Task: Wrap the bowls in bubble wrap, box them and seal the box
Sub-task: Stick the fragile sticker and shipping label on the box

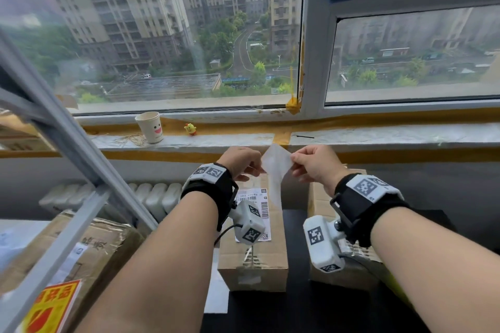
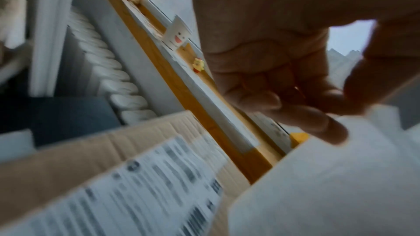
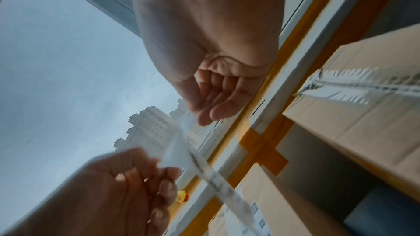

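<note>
Two hands (image 1: 278, 163), perhaps one tape strip (image 1: 276, 167)

Soft grey daylight comes through the window (image 1: 176, 35) in the upper half of the head view, which is sharp, though its edges bend. Both wrist views are dimmer: the left one is smeared by motion blur, worst on the label (image 2: 127, 195) at lower left; backlit fingers (image 3: 218, 112) look shadowed.
</note>
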### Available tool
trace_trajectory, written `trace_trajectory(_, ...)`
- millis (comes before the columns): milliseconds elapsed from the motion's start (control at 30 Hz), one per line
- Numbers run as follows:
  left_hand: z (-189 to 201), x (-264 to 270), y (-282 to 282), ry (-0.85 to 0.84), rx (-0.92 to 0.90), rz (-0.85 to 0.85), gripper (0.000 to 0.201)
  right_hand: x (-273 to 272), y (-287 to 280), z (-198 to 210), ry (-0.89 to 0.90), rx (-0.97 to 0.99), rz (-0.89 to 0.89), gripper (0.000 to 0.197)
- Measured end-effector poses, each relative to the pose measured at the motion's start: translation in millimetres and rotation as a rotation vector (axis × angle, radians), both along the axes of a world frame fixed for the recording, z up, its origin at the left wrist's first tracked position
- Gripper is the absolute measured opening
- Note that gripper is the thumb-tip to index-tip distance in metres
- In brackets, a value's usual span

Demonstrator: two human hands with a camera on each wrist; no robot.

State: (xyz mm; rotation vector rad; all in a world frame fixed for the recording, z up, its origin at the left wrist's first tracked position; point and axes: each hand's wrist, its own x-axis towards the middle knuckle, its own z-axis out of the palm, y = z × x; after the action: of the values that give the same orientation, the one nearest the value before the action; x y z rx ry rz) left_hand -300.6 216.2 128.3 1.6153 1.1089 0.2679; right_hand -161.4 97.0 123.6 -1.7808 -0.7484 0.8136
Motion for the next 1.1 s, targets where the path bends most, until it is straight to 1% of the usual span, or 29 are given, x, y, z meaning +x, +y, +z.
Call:
trace_trajectory(67, -5, -21, 12, 0.015, 0.0, 0.145, 0.021, -5, 7, -1, 0.04, 0.009, -0.041, 0.012)
trace_trajectory(100, -8, -32, 17, 0.03, -0.016, 0.19, 0.021, -8, 10, -1, 0.051, 0.009, -0.054, 0.012)
trace_trajectory(233, -26, -77, 34, 0.143, -0.031, 0.304, 0.02, -23, 28, -5, 0.05, 0.031, -0.078, 0.014)
trace_trajectory(300, -37, -96, 41, 0.103, -0.067, 0.365, 0.019, -30, 36, -5, 0.081, 0.04, -0.066, 0.014)
trace_trajectory(367, -44, -105, 43, -0.04, -0.158, 0.354, 0.014, -38, 43, -5, 0.132, 0.036, 0.008, 0.013)
trace_trajectory(400, -45, -105, 42, -0.103, -0.199, 0.329, 0.019, -42, 46, -5, 0.146, 0.035, 0.049, 0.012)
trace_trajectory(500, -38, -90, 42, -0.211, -0.348, 0.249, 0.045, -57, 54, -6, 0.159, 0.035, 0.137, 0.011)
trace_trajectory(533, -35, -83, 41, -0.232, -0.367, 0.227, 0.051, -62, 57, -7, 0.159, 0.04, 0.153, 0.012)
trace_trajectory(567, -32, -77, 40, -0.231, -0.349, 0.193, 0.056, -65, 59, -7, 0.155, 0.045, 0.167, 0.012)
trace_trajectory(600, -31, -72, 40, -0.2, -0.296, 0.162, 0.057, -68, 62, -7, 0.148, 0.046, 0.177, 0.012)
trace_trajectory(633, -31, -70, 41, -0.176, -0.229, 0.147, 0.046, -69, 64, -6, 0.148, 0.045, 0.177, 0.012)
trace_trajectory(667, -31, -69, 43, -0.168, -0.168, 0.162, 0.029, -70, 65, -5, 0.156, 0.044, 0.166, 0.012)
trace_trajectory(700, -33, -71, 46, -0.171, -0.13, 0.2, 0.017, -69, 66, -5, 0.174, 0.046, 0.141, 0.012)
trace_trajectory(767, -38, -77, 55, -0.174, -0.114, 0.264, 0.018, -65, 68, -5, 0.214, 0.049, 0.078, 0.014)
trace_trajectory(867, -42, -85, 63, -0.118, -0.114, 0.295, 0.02, -62, 69, -6, 0.242, 0.048, 0.031, 0.016)
trace_trajectory(967, -44, -85, 70, -0.092, -0.15, 0.38, 0.004, -66, 72, -4, 0.319, 0.072, -0.018, 0.016)
trace_trajectory(1033, -46, -89, 74, -0.06, -0.162, 0.437, 0.01, -65, 73, -1, 0.381, 0.09, -0.058, 0.015)
trace_trajectory(1100, -51, -98, 81, -0.045, -0.175, 0.489, 0.009, -59, 74, 0, 0.387, 0.089, -0.088, 0.016)
